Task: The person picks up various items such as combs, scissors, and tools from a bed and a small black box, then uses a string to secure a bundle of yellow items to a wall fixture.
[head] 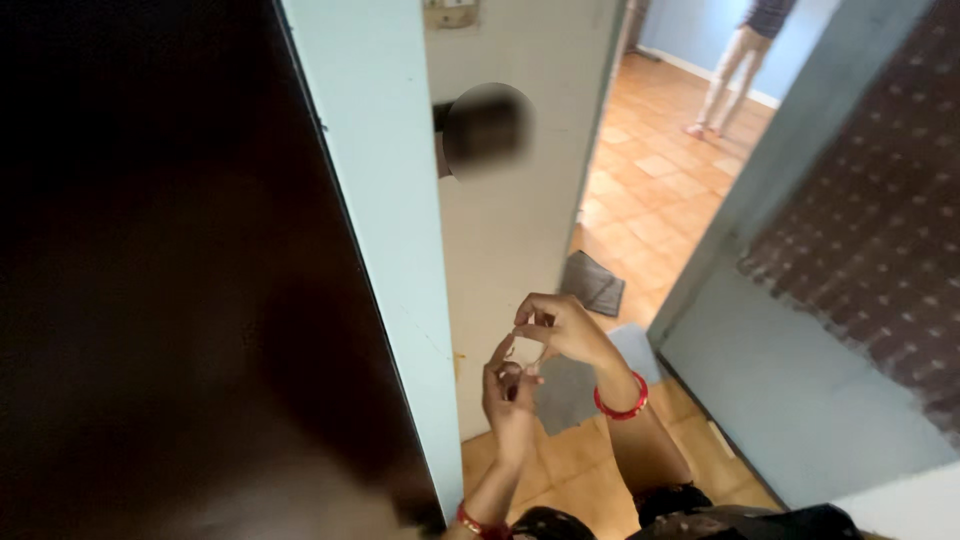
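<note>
Something small and pale (524, 352) is being pinched between the fingertips of both hands, too tiny and blurred to identify. It is sitting just above the left hand (510, 395) and just under the fingertips of the right hand (560, 328), in the small space where the two hands are meeting. Left fingers are curling up around it from below; right thumb and forefinger are closing on it from above. Red bangles are circling both wrists, the right one (622, 400) fully showing, the left one (472, 523) at the bottom edge. Behind the hands, a grey mat (568, 392) is lying on orange floor tiles (650, 205). Left of the hands, a pale blue-green door frame (385, 230) is rising beside a cream door (520, 215). Farther off, a dark cloth (592, 282) is lying on the tiles, and another person's legs (725, 70) are standing in the far room.
</note>
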